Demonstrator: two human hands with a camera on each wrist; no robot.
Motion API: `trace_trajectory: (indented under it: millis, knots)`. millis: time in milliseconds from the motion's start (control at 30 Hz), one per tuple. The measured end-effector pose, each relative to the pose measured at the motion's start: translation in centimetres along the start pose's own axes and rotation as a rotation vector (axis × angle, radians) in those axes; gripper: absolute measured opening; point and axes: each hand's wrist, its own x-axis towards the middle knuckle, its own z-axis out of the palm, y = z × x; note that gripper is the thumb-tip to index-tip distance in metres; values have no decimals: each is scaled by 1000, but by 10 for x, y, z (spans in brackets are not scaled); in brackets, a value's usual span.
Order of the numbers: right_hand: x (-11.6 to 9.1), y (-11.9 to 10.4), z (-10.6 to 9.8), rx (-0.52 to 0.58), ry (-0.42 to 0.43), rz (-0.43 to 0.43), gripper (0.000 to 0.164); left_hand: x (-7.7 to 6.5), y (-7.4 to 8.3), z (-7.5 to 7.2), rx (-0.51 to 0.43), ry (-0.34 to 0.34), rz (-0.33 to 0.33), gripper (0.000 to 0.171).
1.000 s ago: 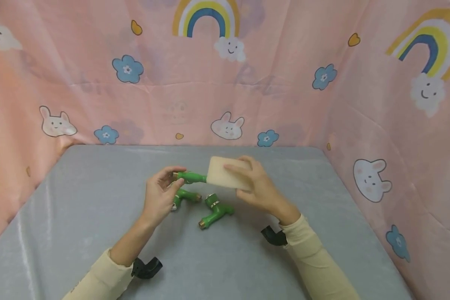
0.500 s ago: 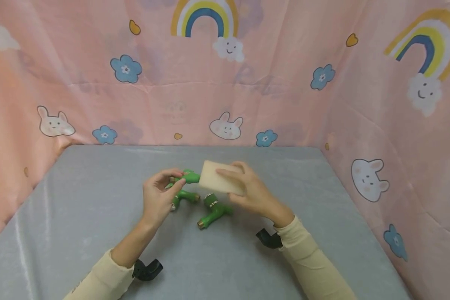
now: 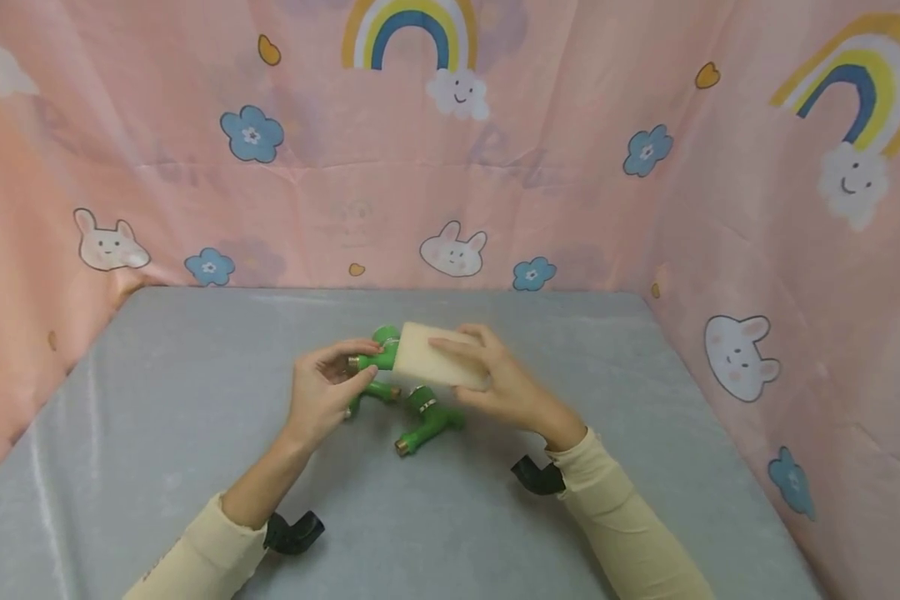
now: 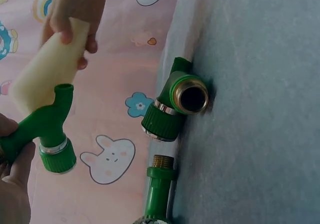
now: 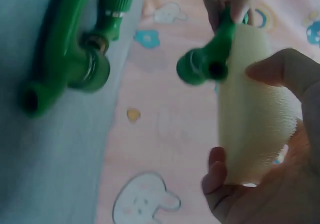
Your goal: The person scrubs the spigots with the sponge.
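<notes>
My left hand [image 3: 321, 385] pinches a green tap [image 4: 42, 126] by its threaded inlet end, above the table. My right hand [image 3: 506, 383] grips a pale cream sponge [image 3: 437, 356] between thumb and fingers. The sponge lies against the side of the held tap, covering part of it in the head view; in the right wrist view the spout opening shows beside the sponge's edge. Two more green taps lie on the table below the hands: one tap [image 3: 427, 425] nearer the front, the other tap [image 3: 381, 391] partly hidden behind the left hand.
Grey cloth covers the table [image 3: 435, 517]. A pink curtain [image 3: 307, 208] printed with rainbows, rabbits and flowers hangs behind it and along the sides. Black curved pieces [image 3: 294, 533] stick out from both wrists, close over the table.
The right hand has shifted left and slightly down with the sponge. The left hand has turned the tap, so its ribbed green knob now shows upward beside the sponge.
</notes>
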Motion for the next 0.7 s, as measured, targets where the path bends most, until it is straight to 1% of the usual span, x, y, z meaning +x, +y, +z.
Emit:
trace_trajectory:
  millis: [100,167,233,300,400,500,533,600,700]
  knots:
    - [-2,4,-7,-11,-15,44,63,1,-2,-2,-24,-31,5,23]
    - [-4,6,-13,-7,-10,65,63,2,-3,-3,-44,-48,0,24]
    - [-5,6,-17,14,10,64,63,2,-3,-3,-60,-61,-5,24]
    - [-5,4,-17,34,37,39,63,1,-2,-3,-72,-64,-5,23]
    - [-3,-1,-10,70,50,-11,64,0,-1,-1,-32,-54,33,25]
    - [0,-3,-1,76,15,-40,63,-2,1,1,56,-39,91,25]
    - [1,-2,0,76,-3,-41,63,-2,2,2,85,-34,108,26]
    - [0,1,-1,60,-41,-23,64,-2,3,2,113,-24,125,25]
    - [-3,7,-9,40,-83,20,64,-1,3,1,119,-19,113,25]
